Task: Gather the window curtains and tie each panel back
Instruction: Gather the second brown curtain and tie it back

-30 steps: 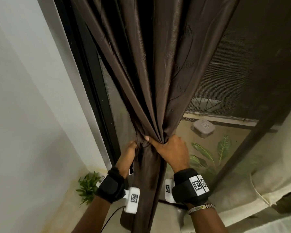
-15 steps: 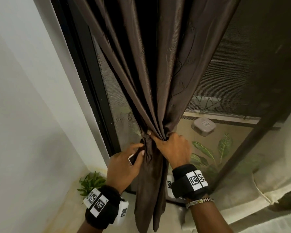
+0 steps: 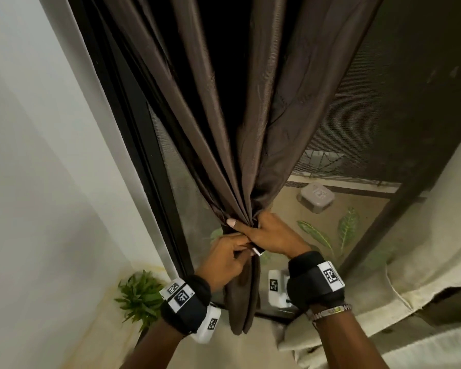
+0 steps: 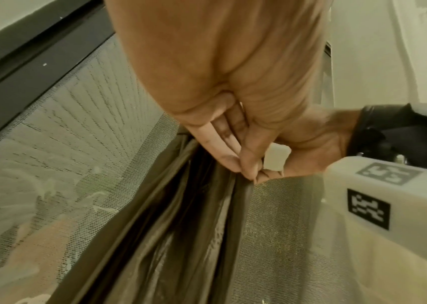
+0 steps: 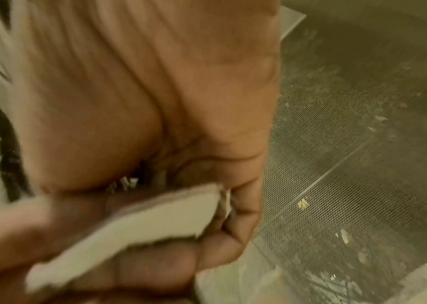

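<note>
Hands hold the bunched brown curtain (image 3: 240, 129): right hand (image 3: 270, 234) squeezes it, left hand (image 3: 224, 258) pinches a white tie strip (image 3: 257, 252). Gathering looks done; tying is not.

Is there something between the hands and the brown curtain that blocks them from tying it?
Nothing visible does. The right hand already grips the gathered brown curtain at its narrow point, and the left hand is against it just below, pinching a small white piece where the hands meet. Both hands touch the cloth directly.
</note>
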### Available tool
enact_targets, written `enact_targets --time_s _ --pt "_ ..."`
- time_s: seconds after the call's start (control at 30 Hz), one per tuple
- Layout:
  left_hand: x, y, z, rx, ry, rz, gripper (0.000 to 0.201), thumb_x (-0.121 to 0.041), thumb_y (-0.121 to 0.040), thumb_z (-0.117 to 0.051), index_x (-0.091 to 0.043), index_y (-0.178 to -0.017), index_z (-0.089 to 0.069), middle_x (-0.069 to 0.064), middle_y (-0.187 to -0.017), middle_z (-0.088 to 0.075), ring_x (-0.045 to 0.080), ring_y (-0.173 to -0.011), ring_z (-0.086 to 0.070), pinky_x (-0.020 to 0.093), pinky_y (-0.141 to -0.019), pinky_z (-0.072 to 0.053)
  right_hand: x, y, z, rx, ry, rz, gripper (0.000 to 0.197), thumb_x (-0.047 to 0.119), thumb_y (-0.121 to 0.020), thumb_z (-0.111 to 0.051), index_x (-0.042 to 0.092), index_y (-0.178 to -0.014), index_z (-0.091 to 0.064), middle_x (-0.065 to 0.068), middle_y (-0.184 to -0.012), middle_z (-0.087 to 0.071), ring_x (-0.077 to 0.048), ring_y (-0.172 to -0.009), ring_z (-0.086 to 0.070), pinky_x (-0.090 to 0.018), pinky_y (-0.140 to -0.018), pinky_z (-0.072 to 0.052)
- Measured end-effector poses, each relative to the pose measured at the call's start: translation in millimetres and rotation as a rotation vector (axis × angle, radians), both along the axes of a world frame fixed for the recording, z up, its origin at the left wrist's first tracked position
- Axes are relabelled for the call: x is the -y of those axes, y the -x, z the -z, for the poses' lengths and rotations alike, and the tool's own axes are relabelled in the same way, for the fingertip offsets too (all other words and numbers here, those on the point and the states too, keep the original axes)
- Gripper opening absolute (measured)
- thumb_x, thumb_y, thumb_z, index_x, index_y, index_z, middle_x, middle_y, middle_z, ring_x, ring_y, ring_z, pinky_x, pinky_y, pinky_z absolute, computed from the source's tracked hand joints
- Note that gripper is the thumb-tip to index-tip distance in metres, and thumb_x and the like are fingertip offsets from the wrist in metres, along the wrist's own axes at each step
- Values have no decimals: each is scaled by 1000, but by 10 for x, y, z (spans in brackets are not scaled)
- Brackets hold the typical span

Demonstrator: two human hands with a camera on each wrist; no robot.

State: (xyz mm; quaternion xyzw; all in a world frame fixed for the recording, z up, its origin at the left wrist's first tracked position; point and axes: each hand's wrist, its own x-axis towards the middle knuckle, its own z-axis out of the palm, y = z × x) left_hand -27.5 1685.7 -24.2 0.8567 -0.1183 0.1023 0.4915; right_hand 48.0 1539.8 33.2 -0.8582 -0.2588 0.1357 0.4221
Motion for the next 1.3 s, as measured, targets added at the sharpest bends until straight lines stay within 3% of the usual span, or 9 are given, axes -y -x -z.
enact_targets --time_s 0.13,0.27,0.37,0.67,0.87,1.0,1.07,1.17,1.3 --pt "-14 -43 34 -68 197 -125 15 -5 -95 -75 -15 -104 -82 -12 -99 -82 3 -98 -77 20 -87 -59 223 -34 -38 -91 12 -173 21 41 -105 -62 20 -102 -65 8 -98 -67 -7 -89 -64 -37 -87 -56" --pt "-124 -11 35 -166 281 -131 11 -18 -93 -79 -12 -103 -80 6 -99 -82 27 -100 -77 36 -91 -58 321 10 -107 -477 -193 -144 26 9 -108 -52 22 -112 -74 0 -104 -74 -14 -98 -71 -35 -89 -62" --pt "-193 107 -5 -207 302 -17 10 -14 -98 -74 -7 -105 -74 4 -99 -80 21 -98 -76 28 -89 -56 322 -17 -53 -489 -247 -122 31 6 -108 -49 21 -123 -72 -7 -106 -81 -22 -100 -76 -52 -103 -59" --pt "-528 177 -140 -323 539 59 12 -5 -86 -68 7 -85 -68 8 -73 -70 14 -75 -72 21 -80 -53 4 2 -107 -366 -146 -336 20 1 -100 -68 13 -115 -72 -13 -103 -83 -13 -93 -80 -27 -90 -65" --pt "-554 272 -143 -313 668 -52 43 5 -73 -61 -33 -62 -80 -10 -65 -73 1 -67 -71 15 -70 -55 -194 29 135 -153 -203 -243 19 13 -91 -83 -1 -103 -78 -9 -96 -81 -24 -93 -77 -39 -93 -62" --pt "-602 304 -177 -280 704 -96 6 -13 -62 -70 -7 -63 -72 8 -71 -67 9 -77 -69 20 -78 -52 -265 77 309 31 -215 -140 36 55 -73 -87 29 -97 -84 -1 -120 -62 -13 -122 -54 -34 -113 -44" --pt "-634 268 -152 -234 645 -92 34 -20 -62 -68 6 -61 -46 19 -66 -41 11 -68 -58 21 -73 -46 -287 96 355 -29 -255 -118 44 56 -68 -89 30 -101 -81 -2 -136 -52 -15 -138 -45 -38 -123 -37" --pt "-599 311 -206 -233 647 -62 30 -22 -65 -60 -13 -55 -33 8 -63 -27 0 -57 -47 16 -64 -41 -331 155 405 -204 -402 -73 68 27 -71 -98 26 -127 -60 -2 -150 -45 -20 -146 -47 -50 -119 -46" --pt "-515 403 -199 -249 711 -95 33 -20 -53 -66 5 -58 -45 -5 -53 -63 -9 -58 -63 19 -71 -48 -270 140 403 -407 -465 -65 155 -3 -73 -94 45 -160 25 9 -159 -40 -18 -129 -67 -44 -106 -59"
